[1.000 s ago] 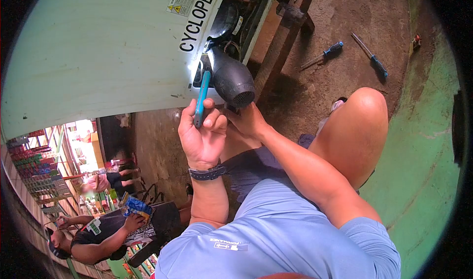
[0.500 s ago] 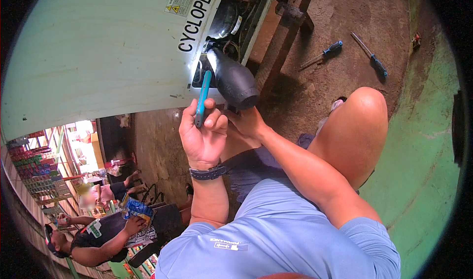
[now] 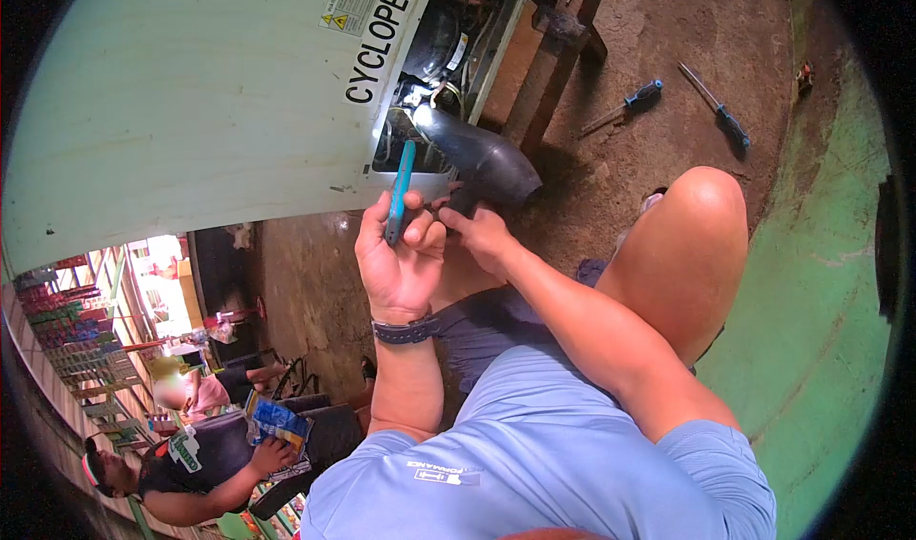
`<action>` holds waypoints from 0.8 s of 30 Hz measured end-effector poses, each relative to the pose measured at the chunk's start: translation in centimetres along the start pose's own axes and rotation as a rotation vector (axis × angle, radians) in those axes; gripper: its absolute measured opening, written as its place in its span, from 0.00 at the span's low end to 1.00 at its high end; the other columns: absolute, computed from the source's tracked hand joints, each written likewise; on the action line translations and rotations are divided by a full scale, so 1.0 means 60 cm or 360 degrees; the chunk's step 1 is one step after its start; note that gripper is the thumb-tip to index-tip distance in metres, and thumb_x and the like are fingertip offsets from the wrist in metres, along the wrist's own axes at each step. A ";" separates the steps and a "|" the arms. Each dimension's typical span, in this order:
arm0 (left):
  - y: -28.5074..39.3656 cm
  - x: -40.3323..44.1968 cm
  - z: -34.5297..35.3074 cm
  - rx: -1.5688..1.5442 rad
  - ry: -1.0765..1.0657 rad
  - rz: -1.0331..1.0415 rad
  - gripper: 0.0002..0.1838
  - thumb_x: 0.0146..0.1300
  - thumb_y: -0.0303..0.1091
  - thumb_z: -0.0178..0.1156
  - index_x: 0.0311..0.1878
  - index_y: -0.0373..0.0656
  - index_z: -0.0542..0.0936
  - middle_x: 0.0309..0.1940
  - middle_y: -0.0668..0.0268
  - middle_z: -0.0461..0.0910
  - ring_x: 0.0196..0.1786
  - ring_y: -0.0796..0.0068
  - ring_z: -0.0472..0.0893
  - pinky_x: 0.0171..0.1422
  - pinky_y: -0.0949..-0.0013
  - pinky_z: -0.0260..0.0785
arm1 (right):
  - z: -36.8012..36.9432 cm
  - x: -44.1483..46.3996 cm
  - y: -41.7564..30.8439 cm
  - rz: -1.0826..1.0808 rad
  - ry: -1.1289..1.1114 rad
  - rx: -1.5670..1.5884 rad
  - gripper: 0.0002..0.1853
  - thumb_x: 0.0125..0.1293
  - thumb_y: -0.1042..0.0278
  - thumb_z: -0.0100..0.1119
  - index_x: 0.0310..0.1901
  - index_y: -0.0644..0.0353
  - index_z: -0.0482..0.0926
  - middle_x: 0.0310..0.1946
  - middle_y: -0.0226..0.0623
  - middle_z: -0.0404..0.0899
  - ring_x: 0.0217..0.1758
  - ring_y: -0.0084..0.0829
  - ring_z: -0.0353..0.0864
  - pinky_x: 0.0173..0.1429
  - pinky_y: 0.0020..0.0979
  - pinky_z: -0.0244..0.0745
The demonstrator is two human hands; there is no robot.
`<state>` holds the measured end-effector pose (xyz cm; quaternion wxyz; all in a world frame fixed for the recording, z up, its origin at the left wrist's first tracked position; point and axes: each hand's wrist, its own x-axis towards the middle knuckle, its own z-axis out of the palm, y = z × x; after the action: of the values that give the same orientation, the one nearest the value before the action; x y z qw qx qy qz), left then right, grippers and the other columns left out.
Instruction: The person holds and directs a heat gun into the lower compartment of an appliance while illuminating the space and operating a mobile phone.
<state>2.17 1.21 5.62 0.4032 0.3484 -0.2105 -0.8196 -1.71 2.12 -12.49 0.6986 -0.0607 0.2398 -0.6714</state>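
Note:
My left hand (image 3: 396, 263), palm up with a dark strap on the wrist, is closed around a slim teal-and-grey pen-shaped tool (image 3: 403, 182). The tool's tip points at the opening at the edge of a pale green panel (image 3: 219, 92). My right hand (image 3: 482, 238) grips the handle of a black blower (image 3: 491, 163) shaped like a hair dryer. Its narrow end points into the opening, where a bright light shines. Inside sit a rounded black compressor (image 3: 432, 46) and some wires (image 3: 447, 94). Whether the blower touches anything inside, I cannot tell.
Two screwdrivers, one short (image 3: 625, 106) and one long (image 3: 716, 108), lie on the brown floor (image 3: 687, 25). A wooden beam (image 3: 546, 77) supports the panel's unit. A person (image 3: 205, 473) holding a blue packet (image 3: 277, 421) is at lower left, with another person behind.
The blower's rear has swung right and its narrow end has shifted slightly right and down at the opening. My left hand and the teal tool have moved slightly right. The person's blue packet has shifted.

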 end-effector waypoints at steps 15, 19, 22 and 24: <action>-0.016 0.014 -0.023 0.0126 0.0142 0.0045 0.14 0.74 0.38 0.56 0.43 0.34 0.77 0.36 0.60 0.83 0.27 0.76 0.73 0.31 0.72 0.63 | -0.023 0.002 -0.025 0.0137 -0.0075 0.0323 0.11 0.71 0.60 0.64 0.51 0.50 0.81 0.44 0.27 0.83 0.49 0.26 0.79 0.47 0.35 0.74; -0.022 0.017 -0.029 0.0162 0.0130 0.0057 0.13 0.74 0.38 0.57 0.43 0.35 0.78 0.36 0.60 0.83 0.27 0.76 0.74 0.31 0.72 0.63 | -0.025 0.001 -0.033 0.0149 -0.0025 0.0276 0.11 0.69 0.59 0.65 0.51 0.49 0.81 0.45 0.27 0.82 0.50 0.28 0.79 0.49 0.37 0.72; -0.024 0.019 -0.029 0.0173 0.0144 0.0066 0.12 0.73 0.38 0.57 0.44 0.35 0.77 0.37 0.61 0.83 0.27 0.76 0.74 0.31 0.71 0.64 | -0.025 0.003 -0.035 0.0152 0.0090 0.0291 0.12 0.68 0.59 0.65 0.51 0.49 0.80 0.47 0.27 0.82 0.52 0.28 0.78 0.51 0.39 0.71; -0.025 0.022 -0.034 0.0186 0.0161 0.0078 0.12 0.73 0.38 0.57 0.45 0.36 0.77 0.37 0.61 0.83 0.27 0.76 0.74 0.32 0.71 0.64 | -0.032 0.006 -0.033 0.0131 0.0016 0.0246 0.13 0.68 0.59 0.65 0.52 0.49 0.79 0.48 0.27 0.81 0.53 0.28 0.77 0.52 0.39 0.71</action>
<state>2.34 0.92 2.78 0.4122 0.4069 -0.2458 -0.7773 -4.34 2.03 -13.46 0.7270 0.0068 0.1932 -0.6588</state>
